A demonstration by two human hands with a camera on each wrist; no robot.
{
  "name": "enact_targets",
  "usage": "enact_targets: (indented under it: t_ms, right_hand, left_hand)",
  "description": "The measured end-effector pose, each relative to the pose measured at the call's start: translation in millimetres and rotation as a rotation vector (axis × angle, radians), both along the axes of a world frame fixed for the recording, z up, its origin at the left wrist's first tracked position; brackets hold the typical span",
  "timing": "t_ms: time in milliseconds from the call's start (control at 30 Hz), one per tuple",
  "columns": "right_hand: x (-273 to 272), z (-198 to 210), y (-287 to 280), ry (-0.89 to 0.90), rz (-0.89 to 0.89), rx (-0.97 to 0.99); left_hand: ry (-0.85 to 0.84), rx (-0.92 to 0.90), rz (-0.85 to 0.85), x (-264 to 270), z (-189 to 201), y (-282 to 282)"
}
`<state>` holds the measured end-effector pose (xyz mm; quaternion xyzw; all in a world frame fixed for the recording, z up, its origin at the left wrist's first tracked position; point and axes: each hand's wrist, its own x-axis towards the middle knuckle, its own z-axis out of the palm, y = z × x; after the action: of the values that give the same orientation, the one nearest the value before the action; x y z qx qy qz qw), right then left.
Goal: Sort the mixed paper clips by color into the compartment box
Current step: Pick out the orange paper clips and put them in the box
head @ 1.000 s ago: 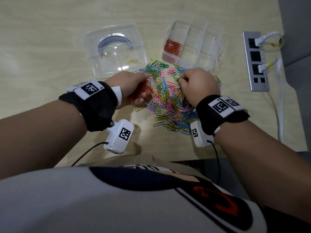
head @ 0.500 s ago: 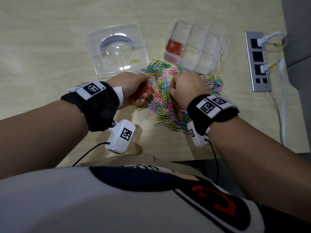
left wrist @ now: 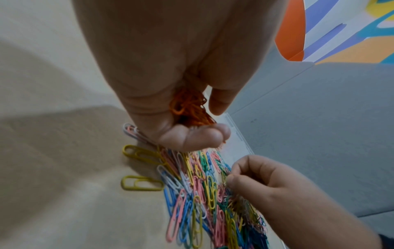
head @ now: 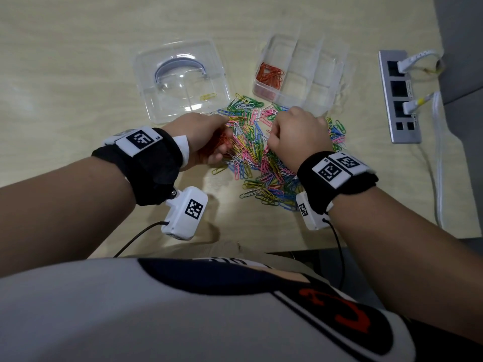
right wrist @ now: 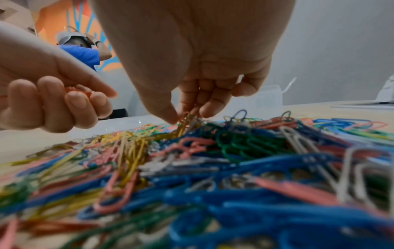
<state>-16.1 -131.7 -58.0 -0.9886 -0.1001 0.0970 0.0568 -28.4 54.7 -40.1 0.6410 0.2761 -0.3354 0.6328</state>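
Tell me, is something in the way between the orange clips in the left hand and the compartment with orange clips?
Nothing visible blocks it. The left hand grips orange clips; the compartment box stands open beyond the mixed pile.

Near paper clips (right wrist: 234, 210) blurred in right wrist view, right hand (head: 292, 137) hiding its fingertips overhead

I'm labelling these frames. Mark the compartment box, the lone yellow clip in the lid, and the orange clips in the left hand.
compartment box (head: 329, 82): head view, clear far wall.
yellow clip (head: 208, 96): head view, its middle.
orange clips (left wrist: 188, 107): left wrist view, bunch inside left hand (left wrist: 170, 70), palm.
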Motion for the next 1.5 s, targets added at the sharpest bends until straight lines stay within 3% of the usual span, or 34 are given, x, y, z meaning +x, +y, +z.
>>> enact_targets:
  t_ms: [333,433,533,633,800,900,1067,1200,1333,1500]
  right_hand:
    - [-12,20,25,0.044,-0.042,0.635]
    - [-17,25,37,0.092,0.073,0.676]
    - [-12,22,41,0.016,0.009,0.717]
    - [2,17,35,-0.027,-0.030,0.526]
    - [12,9,30,0.096,0.220,0.073]
    - [11,4,26,0.086,0.164,-0.050]
    - [11,6,22,0.044,0.049,0.031]
    - [10,6,26,0.187,0.112,0.075]
    - [17,2,23,0.149,0.067,0.142]
    - [15,8,17,0.043,-0.022,0.093]
  left_hand:
    - [0.008,-0.051,0.037,1,0,-7]
    - [0.012,-0.065,0.068,0,2,-7]
    - [0.097,-0.121,0.062,-2,2,-2]
    - [0.167,-0.144,0.040,-3,-2,2]
    - [0.155,-0.133,0.064,-3,-3,8]
    - [0.134,-0.088,0.059,-1,-2,13]
    - [0.112,-0.062,0.070,-1,0,19]
    - [0.109,-0.044,0.075,-2,1,20]
    - [0.110,-0.043,0.078,-2,2,22]
    - [0.097,-0.018,0.098,-2,4,25]
